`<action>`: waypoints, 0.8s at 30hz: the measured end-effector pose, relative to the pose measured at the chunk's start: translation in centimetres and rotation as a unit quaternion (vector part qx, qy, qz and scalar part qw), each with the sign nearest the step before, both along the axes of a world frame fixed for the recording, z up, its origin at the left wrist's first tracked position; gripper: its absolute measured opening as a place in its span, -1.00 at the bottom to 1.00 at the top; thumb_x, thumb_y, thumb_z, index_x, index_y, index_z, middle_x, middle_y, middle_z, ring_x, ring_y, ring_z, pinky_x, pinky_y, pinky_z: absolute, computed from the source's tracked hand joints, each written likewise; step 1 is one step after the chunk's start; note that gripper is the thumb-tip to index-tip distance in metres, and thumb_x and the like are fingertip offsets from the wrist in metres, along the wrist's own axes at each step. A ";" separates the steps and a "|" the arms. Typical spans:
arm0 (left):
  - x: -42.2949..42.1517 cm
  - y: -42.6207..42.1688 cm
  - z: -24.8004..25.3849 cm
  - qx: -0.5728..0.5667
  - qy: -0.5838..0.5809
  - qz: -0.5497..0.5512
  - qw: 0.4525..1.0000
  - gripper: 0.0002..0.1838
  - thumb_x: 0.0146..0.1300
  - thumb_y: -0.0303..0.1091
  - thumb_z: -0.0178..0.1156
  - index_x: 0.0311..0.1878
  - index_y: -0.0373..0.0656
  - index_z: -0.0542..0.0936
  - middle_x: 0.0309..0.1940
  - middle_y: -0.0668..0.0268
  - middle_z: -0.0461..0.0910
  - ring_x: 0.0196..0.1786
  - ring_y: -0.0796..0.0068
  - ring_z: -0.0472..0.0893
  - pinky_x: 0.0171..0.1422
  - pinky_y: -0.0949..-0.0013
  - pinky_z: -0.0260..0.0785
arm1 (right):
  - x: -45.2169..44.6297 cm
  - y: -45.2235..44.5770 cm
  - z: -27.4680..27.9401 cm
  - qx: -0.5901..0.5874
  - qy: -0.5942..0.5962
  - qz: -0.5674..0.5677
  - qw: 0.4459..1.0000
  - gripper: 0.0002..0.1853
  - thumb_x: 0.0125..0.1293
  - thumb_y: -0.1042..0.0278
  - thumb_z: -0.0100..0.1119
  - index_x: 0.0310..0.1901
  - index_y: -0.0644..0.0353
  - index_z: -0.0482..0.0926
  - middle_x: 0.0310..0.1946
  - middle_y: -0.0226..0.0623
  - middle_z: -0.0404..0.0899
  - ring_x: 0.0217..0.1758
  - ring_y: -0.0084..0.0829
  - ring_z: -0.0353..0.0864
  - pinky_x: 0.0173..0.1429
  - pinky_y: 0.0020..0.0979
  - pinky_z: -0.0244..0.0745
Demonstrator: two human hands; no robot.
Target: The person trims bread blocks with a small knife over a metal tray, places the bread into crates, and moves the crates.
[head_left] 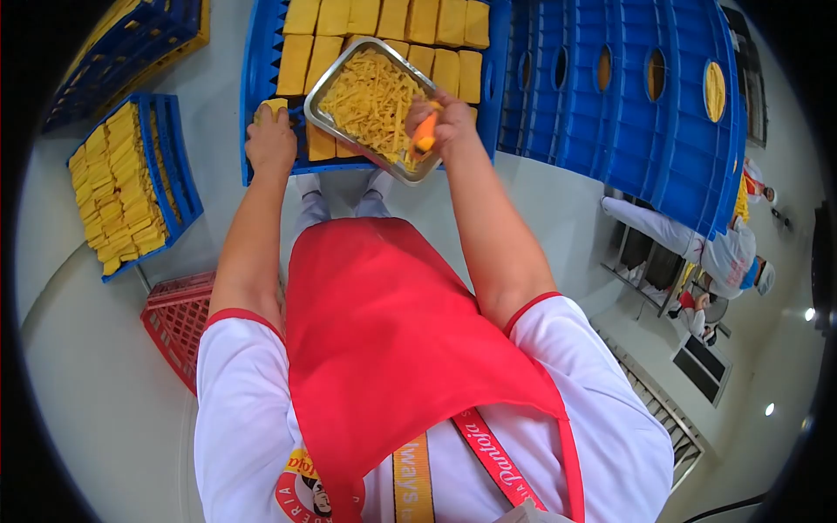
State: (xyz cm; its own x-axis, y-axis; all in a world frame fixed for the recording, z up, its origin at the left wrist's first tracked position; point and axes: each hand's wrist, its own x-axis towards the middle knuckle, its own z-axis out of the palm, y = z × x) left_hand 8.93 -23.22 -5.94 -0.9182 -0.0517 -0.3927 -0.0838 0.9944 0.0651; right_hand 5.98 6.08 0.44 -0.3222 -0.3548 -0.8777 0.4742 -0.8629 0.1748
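My left hand (271, 146) is closed on the end of a yellow block (275, 105) at the left side of a blue crate (260, 52). In my right hand (455, 125) is a small tool with an orange handle (425, 132); its working end cannot be made out. That hand is over the right side of a metal tray (324, 84), which is tilted in view and filled with thin yellow strips (370, 98). Under and behind the tray, rows of yellow blocks (349, 17) lie in the crate.
Tall stacked blue crates (602, 105) stand at the right. At the left are another blue crate of yellow blocks (113, 187) and a red crate (179, 314). Co-workers in white (731, 257) are at the far right, near a window (702, 366).
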 end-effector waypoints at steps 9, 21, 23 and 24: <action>1.6 -0.9 -2.9 0.016 0.010 -0.055 0.998 -0.46 0.22 -0.22 0.17 0.31 0.04 0.44 0.36 0.10 0.29 0.19 -0.03 0.46 0.08 0.05 0.50 | 4.6 -0.6 0.1 0.188 0.031 0.183 0.964 -0.55 0.37 -0.14 0.04 -0.28 0.16 0.42 -0.65 -0.47 0.31 -0.64 -0.50 0.29 -0.52 -0.41 0.24; -7.8 2.5 0.0 0.084 0.084 -0.082 0.989 -0.54 0.27 -0.24 0.07 0.25 -0.06 0.49 0.17 -0.08 0.45 0.12 -0.12 0.51 0.16 -0.02 0.43 | 8.4 0.6 1.4 0.181 0.115 0.238 0.947 -0.58 0.39 -0.13 0.05 -0.30 0.11 0.43 -0.68 -0.48 0.31 -0.73 -0.52 0.24 -0.58 -0.41 0.24; -9.9 1.4 -4.3 0.063 0.067 -0.101 0.991 -0.52 0.32 -0.09 0.04 0.27 -0.01 0.48 0.24 -0.09 0.42 0.18 -0.19 0.48 0.22 -0.01 0.41 | 8.6 1.2 0.1 0.192 0.116 0.248 0.942 -0.60 0.39 -0.11 0.07 -0.30 0.12 0.44 -0.67 -0.48 0.32 -0.71 -0.54 0.25 -0.58 -0.42 0.23; -11.0 0.7 -6.7 0.063 0.056 -0.097 0.992 -0.49 0.33 0.00 0.03 0.29 0.04 0.47 0.27 -0.07 0.41 0.21 -0.25 0.46 0.25 -0.05 0.38 | 8.3 1.2 0.7 0.213 0.089 0.253 0.940 -0.60 0.39 -0.10 0.07 -0.30 0.12 0.44 -0.66 -0.49 0.32 -0.70 -0.54 0.26 -0.58 -0.42 0.23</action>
